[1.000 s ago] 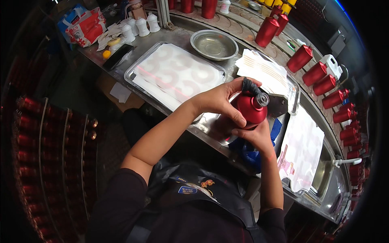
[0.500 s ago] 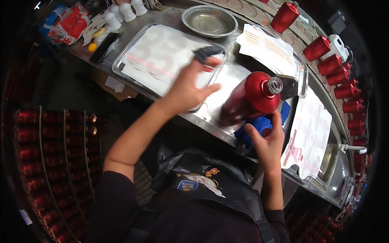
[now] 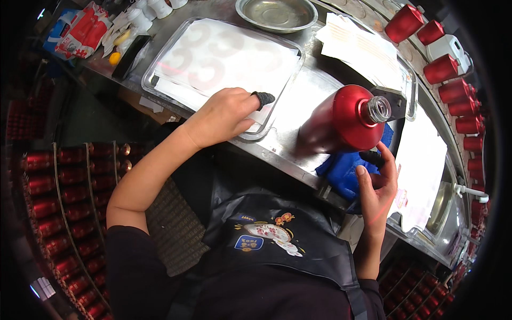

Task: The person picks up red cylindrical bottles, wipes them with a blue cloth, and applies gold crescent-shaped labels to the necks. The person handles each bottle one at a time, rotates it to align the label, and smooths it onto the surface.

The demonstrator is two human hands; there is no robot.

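Observation:
A red metal bottle (image 3: 341, 120) with an open clear neck lies tilted over the steel bench, its neck by a black bracket (image 3: 396, 101). My right hand (image 3: 377, 184) is under its lower side, thumb in a black finger cot and fingertips against it, above a blue cloth (image 3: 341, 173). My left hand (image 3: 224, 114) rests with curled fingers on the white sheets in a clear tray (image 3: 160, 80), a black cot on one fingertip. Nothing shows in that hand.
A round steel dish (image 3: 277, 13) stands at the back, with paper sheets (image 3: 357, 45) to its right. A row of red bottles (image 3: 453, 80) lines the right rim. Racks of red bottles (image 3: 69, 202) fill the lower left. Small white containers and red packets (image 3: 85, 34) sit far left.
My left hand let go of the bottle's top and moved left onto the tray's white sheets. The bottle tipped from upright to lying toward the right, with my right hand staying under it.

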